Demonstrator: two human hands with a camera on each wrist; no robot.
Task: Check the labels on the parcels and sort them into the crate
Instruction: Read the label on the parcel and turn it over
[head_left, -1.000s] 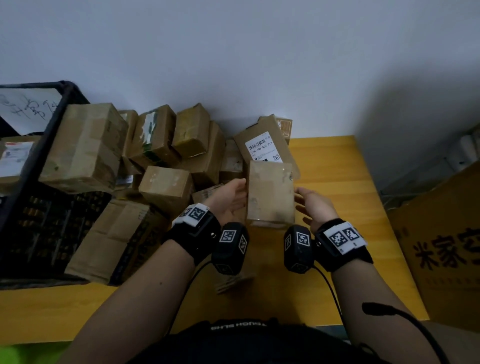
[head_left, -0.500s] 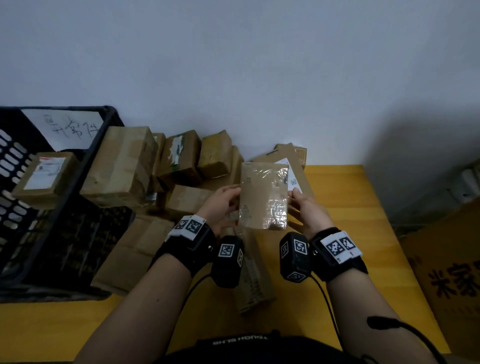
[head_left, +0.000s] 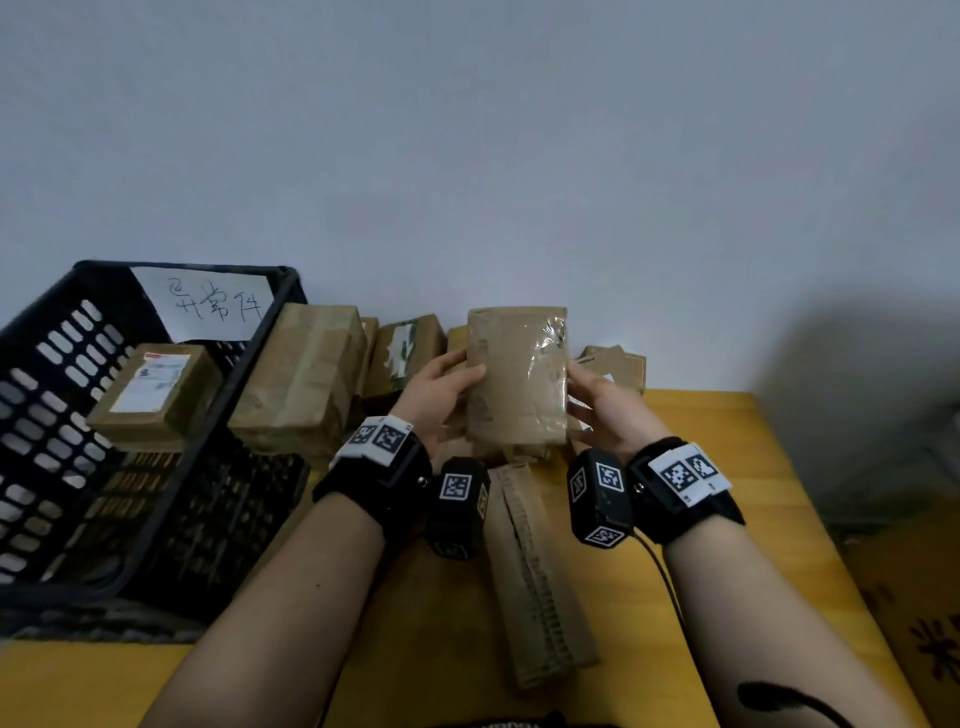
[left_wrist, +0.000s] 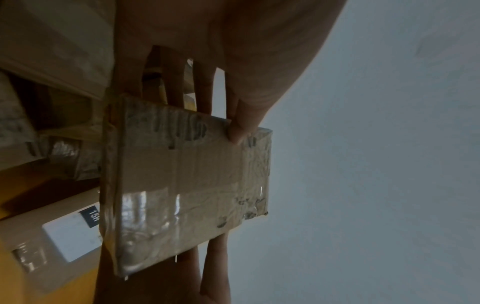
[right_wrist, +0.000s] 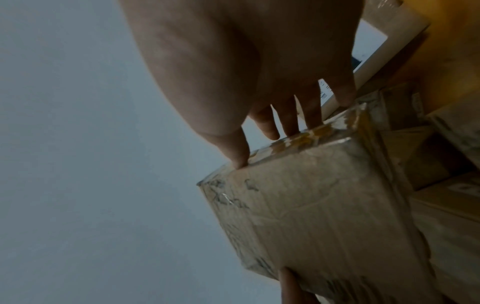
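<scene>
A small brown taped parcel (head_left: 517, 379) is held upright in the air between both hands, above the pile. My left hand (head_left: 447, 387) grips its left edge, thumb on the near face, fingers behind (left_wrist: 233, 123). My right hand (head_left: 597, 405) grips the right edge the same way (right_wrist: 259, 144). The face turned to me shows only tape and no label. The black plastic crate (head_left: 67, 467) stands at the left, with a handwritten paper sign (head_left: 208, 304) on its far wall and one labelled parcel (head_left: 156, 389) inside.
A pile of brown parcels (head_left: 306, 374) lies against the wall between crate and hands. A flat cardboard piece (head_left: 535, 582) lies on the yellow table (head_left: 727, 493) under my wrists. A labelled box (left_wrist: 64, 240) lies below the held parcel. A large carton (head_left: 919, 623) stands at the right.
Both hands took the parcel off the table and raised it upright toward the wall. My head tilted up, so the crate shows more fully.
</scene>
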